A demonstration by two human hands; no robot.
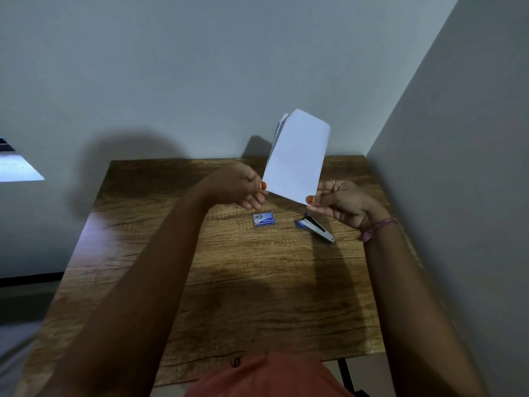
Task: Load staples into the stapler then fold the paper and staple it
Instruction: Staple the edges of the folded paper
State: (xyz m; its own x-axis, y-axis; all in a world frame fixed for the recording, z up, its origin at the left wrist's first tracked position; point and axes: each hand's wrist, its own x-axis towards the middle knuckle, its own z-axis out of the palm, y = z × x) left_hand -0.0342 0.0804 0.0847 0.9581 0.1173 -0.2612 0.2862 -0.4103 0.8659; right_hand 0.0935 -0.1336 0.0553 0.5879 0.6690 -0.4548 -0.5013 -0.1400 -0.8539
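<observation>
I'm pinching the folded white paper [297, 156] with my left hand [240, 187] and right hand [340, 203] (layers fanning up top), risking misalignment before reaching the blue-and-silver stapler [315, 227].

Wooden table [257, 282] stands in a grey-walled corner [369, 150].

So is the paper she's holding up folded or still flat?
Folded. The paper shows doubled layers at its top left edge, pinched at its lower corners by the left hand and right hand.
</observation>
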